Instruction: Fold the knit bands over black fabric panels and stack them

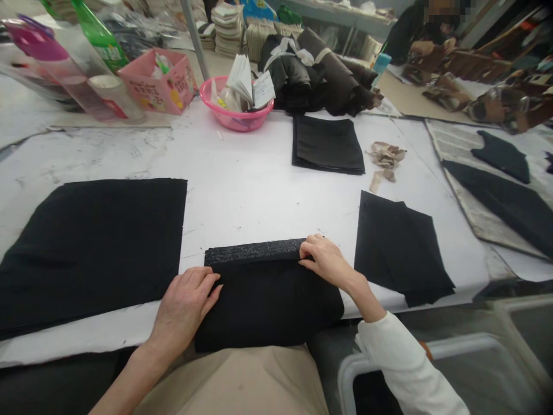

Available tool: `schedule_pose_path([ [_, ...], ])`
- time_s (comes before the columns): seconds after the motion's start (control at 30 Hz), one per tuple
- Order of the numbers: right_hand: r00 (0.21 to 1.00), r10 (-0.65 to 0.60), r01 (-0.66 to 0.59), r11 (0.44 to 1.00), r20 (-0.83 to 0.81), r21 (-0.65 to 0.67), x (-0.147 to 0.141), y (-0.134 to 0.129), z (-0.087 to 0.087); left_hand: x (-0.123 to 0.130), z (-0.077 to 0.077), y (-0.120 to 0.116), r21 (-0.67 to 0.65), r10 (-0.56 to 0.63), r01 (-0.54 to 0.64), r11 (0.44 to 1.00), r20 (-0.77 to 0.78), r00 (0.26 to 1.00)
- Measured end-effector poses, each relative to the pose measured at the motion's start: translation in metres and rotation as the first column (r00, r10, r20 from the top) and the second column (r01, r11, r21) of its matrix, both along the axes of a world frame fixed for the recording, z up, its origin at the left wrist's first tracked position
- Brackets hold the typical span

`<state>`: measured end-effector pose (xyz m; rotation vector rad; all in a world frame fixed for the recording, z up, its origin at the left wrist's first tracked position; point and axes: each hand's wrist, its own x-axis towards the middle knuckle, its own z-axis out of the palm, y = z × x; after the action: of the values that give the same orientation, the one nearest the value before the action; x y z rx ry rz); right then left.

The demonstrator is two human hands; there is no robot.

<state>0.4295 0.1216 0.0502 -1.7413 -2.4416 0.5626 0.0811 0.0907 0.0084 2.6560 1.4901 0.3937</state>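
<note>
A black fabric piece (pixel 268 305) lies at the table's front edge and hangs over it toward me. Along its far side runs a speckled grey-black strip (pixel 254 251). My left hand (pixel 185 297) pinches the fabric's left edge near the strip's end, fingertips closed on it. At the strip's right end my right hand (pixel 322 258) is closed, thumb and fingers gripping the fabric edge. A large black fabric stack (pixel 99 242) lies to the left, and smaller black fabric pieces (pixel 397 248) lie to the right.
Behind are a pink basin (pixel 237 120) with papers, a pink box (pixel 159 83), a bottle (pixel 64 69), a dark square stack (pixel 328 144) and dark rolls (pixel 332 75). Beige scraps (pixel 386 155) lie mid-right. A white chair frame (pixel 458 346) stands at lower right. Another person (pixel 415 34) works far right.
</note>
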Motion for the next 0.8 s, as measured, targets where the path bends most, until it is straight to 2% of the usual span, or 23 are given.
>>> schedule_pose_path([
  [0.17, 0.976, -0.045, 0.012, 0.988, -0.212, -0.154, 0.006, -0.005, 0.014, 0.013, 0.017, 0.007, -0.036, -0.034, 0.038, 0.999, 0.109, 0.993],
  [0.3, 0.951, -0.066, 0.017, 0.987, -0.302, -0.161, 0.006, -0.008, 0.022, 0.053, 0.032, 0.022, -0.110, -0.175, 0.196, 0.974, 0.176, 0.969],
  [0.4, 0.933, -0.064, 0.005, 0.986, -0.354, -0.165, 0.002, -0.007, 0.028, 0.091, 0.034, 0.031, -0.159, -0.269, 0.310, 0.937, 0.233, 0.934],
  [0.47, 0.922, -0.065, -0.003, 0.985, -0.382, -0.175, -0.001, -0.008, 0.032, 0.108, 0.034, 0.033, -0.191, -0.276, 0.327, 0.926, 0.251, 0.928],
  [0.53, 0.914, -0.084, 0.006, 0.981, -0.398, -0.193, -0.002, -0.010, 0.033, 0.116, 0.037, 0.033, -0.266, -0.223, 0.293, 0.918, 0.262, 0.939],
  [0.6, 0.910, -0.131, 0.044, 0.974, -0.394, -0.222, 0.002, -0.010, 0.025, 0.113, 0.045, 0.032, -0.369, -0.175, 0.283, 0.885, 0.298, 0.938],
  [0.67, 0.932, -0.163, 0.081, 0.964, -0.323, -0.252, 0.010, -0.009, 0.005, 0.105, 0.059, 0.031, -0.419, -0.204, 0.366, 0.831, 0.382, 0.901],
  [0.73, 0.951, -0.157, 0.088, 0.964, -0.266, -0.253, 0.016, -0.006, -0.023, 0.092, 0.076, 0.029, -0.474, -0.226, 0.491, 0.731, 0.511, 0.829],
  [0.8, 0.970, -0.177, 0.141, 0.969, -0.169, -0.205, 0.021, -0.006, -0.053, 0.077, 0.095, 0.026, -0.516, -0.179, 0.618, 0.593, 0.664, 0.726],
])
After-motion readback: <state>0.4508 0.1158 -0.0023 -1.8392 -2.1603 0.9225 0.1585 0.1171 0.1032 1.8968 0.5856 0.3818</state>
